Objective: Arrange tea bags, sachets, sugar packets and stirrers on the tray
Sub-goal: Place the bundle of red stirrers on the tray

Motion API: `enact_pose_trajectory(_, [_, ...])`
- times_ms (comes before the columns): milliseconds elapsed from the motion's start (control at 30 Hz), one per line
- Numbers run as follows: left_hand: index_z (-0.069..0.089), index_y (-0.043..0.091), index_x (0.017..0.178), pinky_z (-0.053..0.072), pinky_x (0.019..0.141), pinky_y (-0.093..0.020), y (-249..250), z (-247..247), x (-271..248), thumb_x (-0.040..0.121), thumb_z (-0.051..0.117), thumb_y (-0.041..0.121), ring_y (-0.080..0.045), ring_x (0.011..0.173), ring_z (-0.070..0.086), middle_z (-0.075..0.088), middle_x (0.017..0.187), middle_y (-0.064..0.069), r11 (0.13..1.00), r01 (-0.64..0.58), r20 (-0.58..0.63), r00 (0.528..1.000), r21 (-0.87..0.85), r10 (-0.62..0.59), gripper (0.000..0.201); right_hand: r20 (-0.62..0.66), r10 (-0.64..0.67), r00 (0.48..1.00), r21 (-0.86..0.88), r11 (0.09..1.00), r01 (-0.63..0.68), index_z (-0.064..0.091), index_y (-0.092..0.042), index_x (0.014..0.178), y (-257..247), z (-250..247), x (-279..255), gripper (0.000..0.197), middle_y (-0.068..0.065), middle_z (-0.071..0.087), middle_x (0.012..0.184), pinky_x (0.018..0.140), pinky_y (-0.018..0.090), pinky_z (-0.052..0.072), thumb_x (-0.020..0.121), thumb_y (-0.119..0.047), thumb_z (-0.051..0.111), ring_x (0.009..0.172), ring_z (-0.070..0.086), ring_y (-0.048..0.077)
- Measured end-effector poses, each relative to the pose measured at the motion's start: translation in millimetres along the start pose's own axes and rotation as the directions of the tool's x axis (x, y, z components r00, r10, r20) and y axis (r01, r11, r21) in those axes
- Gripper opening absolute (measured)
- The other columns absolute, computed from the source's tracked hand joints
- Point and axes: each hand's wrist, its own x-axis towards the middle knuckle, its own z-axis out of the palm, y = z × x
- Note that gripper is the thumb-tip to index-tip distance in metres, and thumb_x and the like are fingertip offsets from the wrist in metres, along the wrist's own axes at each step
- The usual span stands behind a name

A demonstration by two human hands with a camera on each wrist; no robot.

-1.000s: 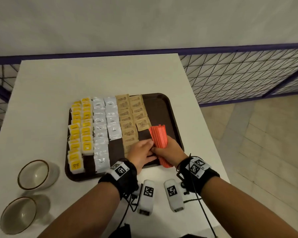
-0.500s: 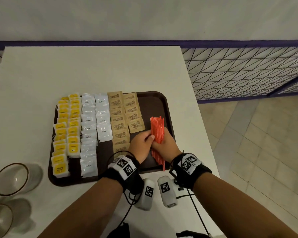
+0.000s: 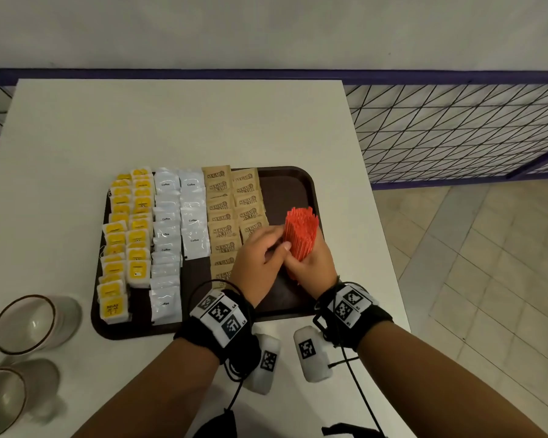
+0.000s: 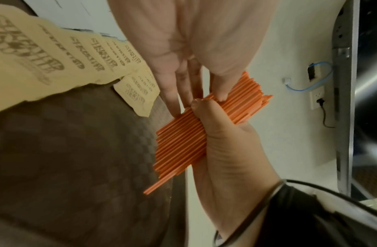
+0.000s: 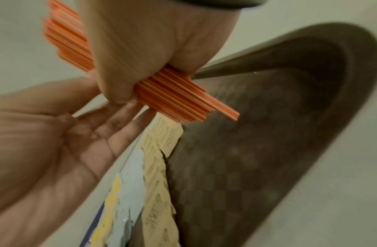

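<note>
On the dark brown tray (image 3: pixel 293 177) lie two columns each of yellow tea bags (image 3: pixel 127 235), white coffee sachets (image 3: pixel 179 216) and brown sugar packets (image 3: pixel 231 210). My right hand (image 3: pixel 307 262) grips a bundle of orange stirrers (image 3: pixel 299 232) above the tray's bare right strip, thumb across it (image 4: pixel 213 132). The bundle (image 5: pixel 173 97) sticks out on both sides of that fist. My left hand (image 3: pixel 274 249) meets it from the left. Its straight fingers (image 4: pixel 177 98) lie against the stirrers (image 4: pixel 179 147) and its thumb tip touches them. The left palm (image 5: pixel 56 142) faces the bundle.
Two cups (image 3: pixel 29 324) (image 3: pixel 0 399) stand on the white table left of the tray. Two white marker-tagged devices (image 3: pixel 266 361) (image 3: pixel 310 352) lie by the near edge, with cables. The table's right edge drops to tiled floor, with a mesh railing (image 3: pixel 456 131) behind.
The stirrer bundle has tipped up from a slanted lie to nearly end-on toward the head camera, and its ends have fanned wider. Both hands stay on it over the tray's right side.
</note>
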Motion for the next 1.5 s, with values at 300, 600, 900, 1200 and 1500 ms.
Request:
enact_pose_trajectory(300, [0.065,0.009,0.117,0.042,0.093,-0.016,-24.5,4.3,-19.7,0.092,0.053,0.018,-0.011,0.105,0.057,0.061,0.115,-0.001,0.993,-0.053,0.147,0.989,0.106,0.037,0.029,-0.072,0.133,0.988,-0.028,0.990,-0.136,0.054,-0.037,0.084,22.6,10.0,-27.4,0.026,-0.017,0.059,0.081,0.071,0.009,0.044,0.072,-0.019,0.069,0.078,0.059,-0.005])
enact_pose_trajectory(600, [0.060,0.014,0.124,0.040,0.098,-0.024,-22.4,20.3,-9.0,0.096,0.047,0.020,-0.018,0.109,0.058,0.063,0.116,-0.006,0.968,0.232,0.188,0.950,0.102,-0.247,0.031,0.085,0.353,0.932,-0.081,0.935,-0.346,0.049,-0.015,0.111,14.4,-3.6,-16.0,0.035,-0.003,0.059,0.084,0.073,0.030,0.052,0.081,-0.020,0.067,0.076,0.060,0.013])
enact_pose_trajectory(900, [0.067,0.007,0.104,0.054,0.083,-0.048,-31.1,29.9,-5.6,0.096,0.044,0.020,-0.032,0.088,0.067,0.069,0.095,-0.017,0.917,0.395,0.270,0.879,0.049,-0.393,0.028,-0.011,0.420,0.907,-0.401,0.829,-0.389,0.051,-0.003,0.102,17.8,2.6,-11.4,0.034,0.015,0.058,0.098,0.077,0.039,0.048,0.079,-0.026,0.063,0.089,0.057,0.029])
enact_pose_trajectory(1200, [0.062,0.004,0.083,0.059,0.067,-0.044,-27.2,26.1,3.7,0.095,0.049,0.020,-0.029,0.067,0.071,0.070,0.076,-0.019,0.875,0.445,0.333,0.810,0.188,-0.483,0.024,0.044,0.485,0.874,-0.551,0.741,-0.384,0.051,-0.004,0.108,9.2,-11.3,-8.8,0.045,0.013,0.055,0.106,0.076,0.031,0.046,0.079,-0.035,0.065,0.093,0.056,0.027])
enact_pose_trajectory(1500, [0.054,0.013,0.100,0.058,0.074,-0.039,-16.5,20.2,-0.8,0.082,0.069,0.022,-0.022,0.073,0.070,0.070,0.085,-0.008,0.848,0.487,0.296,0.795,0.209,-0.529,0.025,0.199,0.426,0.882,-0.549,0.795,-0.260,0.060,-0.012,0.109,-11.8,-38.9,-23.5,0.023,0.004,0.067,0.097,0.076,0.025,0.050,0.088,-0.017,0.054,0.076,0.057,0.014])
